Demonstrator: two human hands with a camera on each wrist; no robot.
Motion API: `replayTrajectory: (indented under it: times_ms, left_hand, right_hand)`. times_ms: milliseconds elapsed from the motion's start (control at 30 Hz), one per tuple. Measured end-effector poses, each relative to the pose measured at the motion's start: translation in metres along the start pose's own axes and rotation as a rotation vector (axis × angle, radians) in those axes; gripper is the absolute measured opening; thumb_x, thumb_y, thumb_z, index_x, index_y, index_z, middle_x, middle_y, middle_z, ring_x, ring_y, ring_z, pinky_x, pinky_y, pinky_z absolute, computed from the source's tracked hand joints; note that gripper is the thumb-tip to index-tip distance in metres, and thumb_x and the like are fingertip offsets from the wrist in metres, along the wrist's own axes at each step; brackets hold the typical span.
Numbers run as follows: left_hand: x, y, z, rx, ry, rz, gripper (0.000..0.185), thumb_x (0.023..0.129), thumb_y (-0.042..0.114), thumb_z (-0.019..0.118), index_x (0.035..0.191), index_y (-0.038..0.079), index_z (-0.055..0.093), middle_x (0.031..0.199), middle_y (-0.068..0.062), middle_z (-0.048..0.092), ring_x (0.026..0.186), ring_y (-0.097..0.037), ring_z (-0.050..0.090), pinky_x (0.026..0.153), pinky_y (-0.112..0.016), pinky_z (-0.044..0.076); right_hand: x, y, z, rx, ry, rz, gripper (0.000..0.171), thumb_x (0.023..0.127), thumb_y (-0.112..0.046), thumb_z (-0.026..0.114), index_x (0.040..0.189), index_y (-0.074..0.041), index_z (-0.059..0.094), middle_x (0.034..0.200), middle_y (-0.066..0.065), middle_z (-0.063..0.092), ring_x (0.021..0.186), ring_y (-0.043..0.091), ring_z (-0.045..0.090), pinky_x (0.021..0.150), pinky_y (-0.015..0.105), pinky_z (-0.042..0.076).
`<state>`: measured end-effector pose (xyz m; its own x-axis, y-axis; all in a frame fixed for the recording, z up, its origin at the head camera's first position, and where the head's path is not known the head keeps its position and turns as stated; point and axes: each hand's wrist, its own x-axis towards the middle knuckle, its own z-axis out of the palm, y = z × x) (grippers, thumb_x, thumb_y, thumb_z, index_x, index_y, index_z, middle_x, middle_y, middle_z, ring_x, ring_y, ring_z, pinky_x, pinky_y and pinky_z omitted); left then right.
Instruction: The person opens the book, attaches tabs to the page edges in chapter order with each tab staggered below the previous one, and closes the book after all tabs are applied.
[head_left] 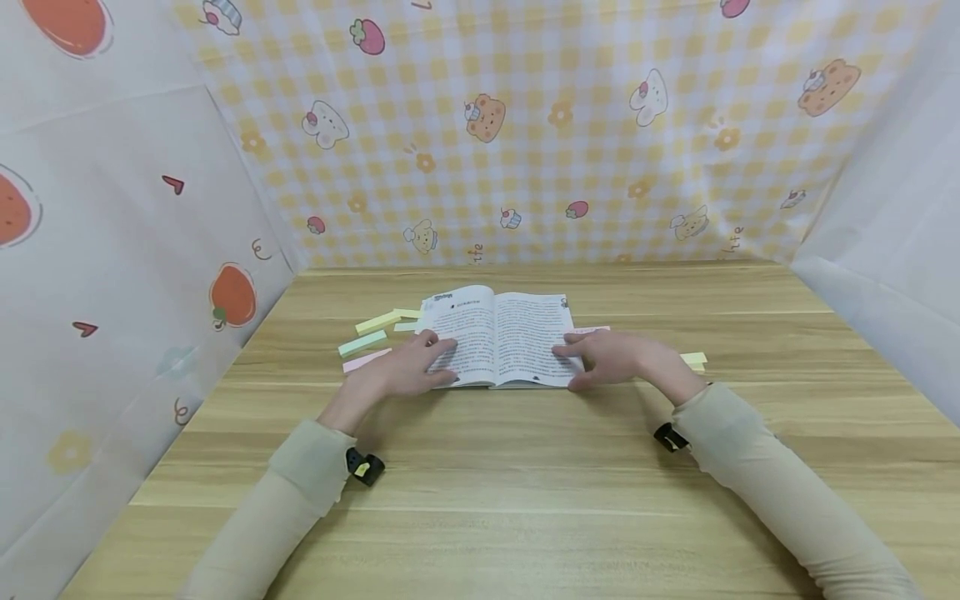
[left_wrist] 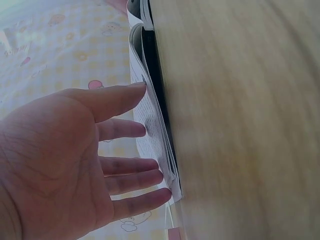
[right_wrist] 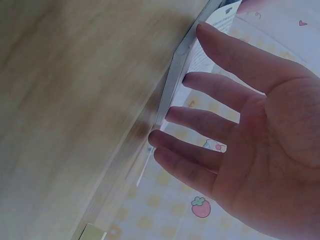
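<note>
Book (head_left: 497,337) lies open, pages up, mid-table (head_left: 525,483). Left hand (head_left: 408,367) and right hand (head_left: 611,357) press its outer pages with straight, spread fingers, gripping nothing. Pastel sticky strips (head_left: 363,343) lie beside it, apparently none yet on the pages.

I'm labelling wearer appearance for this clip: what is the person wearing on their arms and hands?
Both arms are in long, pale beige sleeves reaching the wrists. The left hand and right hand are bare, with no gloves or rings visible. A small black device sits under each wrist, the left one with a yellowish mark.
</note>
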<state>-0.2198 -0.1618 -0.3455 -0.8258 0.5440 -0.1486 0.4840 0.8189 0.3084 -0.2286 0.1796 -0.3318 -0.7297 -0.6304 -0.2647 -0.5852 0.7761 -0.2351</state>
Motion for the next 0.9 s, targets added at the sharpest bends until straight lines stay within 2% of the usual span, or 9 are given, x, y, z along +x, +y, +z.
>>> replayTrajectory:
  times_ms: [267, 467, 900]
  left_hand:
    - [-0.0011, 0.0029, 0.0000, 0.011, -0.010, -0.019, 0.065, 0.103, 0.036, 0.056, 0.156, 0.004, 0.035, 0.145, -0.026, 0.039, 0.127, -0.037, 0.044, 0.105, -0.052, 0.041]
    - [0.0000, 0.0036, 0.0019, 0.031, -0.018, -0.025, 0.064, 0.104, 0.036, 0.054, 0.157, 0.005, 0.035, 0.146, -0.026, 0.038, 0.127, -0.037, 0.044, 0.104, -0.052, 0.042]
    - [0.0010, 0.0079, 0.0020, 0.049, -0.008, 0.019, 0.060, 0.104, 0.031, 0.055, 0.154, 0.002, 0.037, 0.149, -0.029, 0.037, 0.135, -0.041, 0.040, 0.110, -0.054, 0.037]
  right_hand:
    - [0.0027, -0.0032, 0.0005, -0.011, 0.008, -0.012, 0.063, 0.097, -0.034, 0.067, 0.151, -0.007, 0.047, 0.157, 0.026, 0.033, 0.142, 0.050, 0.032, 0.115, 0.060, 0.028]
    - [0.0075, -0.0047, 0.0037, -0.091, 0.053, -0.052, 0.057, 0.099, -0.035, 0.065, 0.146, -0.003, 0.053, 0.151, 0.029, 0.042, 0.139, 0.047, 0.040, 0.114, 0.058, 0.031]
    - [0.0062, -0.0082, 0.0043, -0.089, 0.071, -0.061, 0.055, 0.099, -0.033, 0.065, 0.145, -0.005, 0.055, 0.149, 0.029, 0.044, 0.134, 0.053, 0.041, 0.111, 0.060, 0.034]
